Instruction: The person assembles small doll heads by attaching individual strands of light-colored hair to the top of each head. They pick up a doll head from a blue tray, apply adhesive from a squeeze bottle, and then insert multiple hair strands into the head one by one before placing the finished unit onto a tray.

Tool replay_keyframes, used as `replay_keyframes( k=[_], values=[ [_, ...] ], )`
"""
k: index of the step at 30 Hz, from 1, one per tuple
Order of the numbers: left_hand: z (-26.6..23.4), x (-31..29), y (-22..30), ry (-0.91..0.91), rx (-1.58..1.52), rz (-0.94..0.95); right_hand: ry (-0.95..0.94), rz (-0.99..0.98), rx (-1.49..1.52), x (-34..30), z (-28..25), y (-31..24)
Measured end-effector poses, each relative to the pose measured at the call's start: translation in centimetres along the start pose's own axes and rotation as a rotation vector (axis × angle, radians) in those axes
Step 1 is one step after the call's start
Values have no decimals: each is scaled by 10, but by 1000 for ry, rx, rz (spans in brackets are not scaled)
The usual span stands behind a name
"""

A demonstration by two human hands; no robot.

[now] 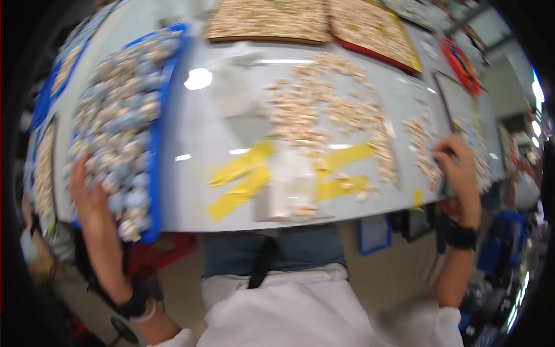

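Observation:
My left hand (87, 194) lies flat with fingers spread on the heap of blue-and-beige puzzle pieces in a blue tray (155, 144) at the left of the grey table (219, 115). My right hand (459, 165) rests at the table's right edge, fingers curled beside a small pile of beige puzzle pieces (422, 150); whether it grips one is blurred. A wide scatter of loose beige pieces (324, 113) covers the table's middle. Both wrists wear dark bands.
Strips of yellow tape (243, 179) cross the table near its front edge, around a clear plastic bag (292, 188). Two assembled puzzle boards (272, 20) lie at the back, one with a red and yellow rim (376, 29). More trays sit at the far left.

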State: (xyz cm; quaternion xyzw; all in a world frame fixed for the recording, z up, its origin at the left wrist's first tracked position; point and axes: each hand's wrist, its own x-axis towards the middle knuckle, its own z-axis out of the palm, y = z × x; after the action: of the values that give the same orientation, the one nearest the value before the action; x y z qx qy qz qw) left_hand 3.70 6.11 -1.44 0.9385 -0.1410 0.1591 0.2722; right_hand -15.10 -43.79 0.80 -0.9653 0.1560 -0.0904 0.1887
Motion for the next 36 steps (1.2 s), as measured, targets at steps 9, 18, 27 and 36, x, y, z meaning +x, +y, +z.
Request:
replay_keyframes(
  k=[9, 18, 27, 36],
  values=[
    [-18, 17, 5, 66, 127, 132, 183, 177, 239, -10, -6, -8],
    [-21, 24, 8, 158, -91, 54, 176, 124, 398, -28, -19, -15],
    [-42, -5, 27, 267, -712, 12, 281, 78, 455, -34, -20, -33],
    [22, -59, 81, -202, -1241, -73, -113, -222, 609, 9, 44, -183]
  ],
)
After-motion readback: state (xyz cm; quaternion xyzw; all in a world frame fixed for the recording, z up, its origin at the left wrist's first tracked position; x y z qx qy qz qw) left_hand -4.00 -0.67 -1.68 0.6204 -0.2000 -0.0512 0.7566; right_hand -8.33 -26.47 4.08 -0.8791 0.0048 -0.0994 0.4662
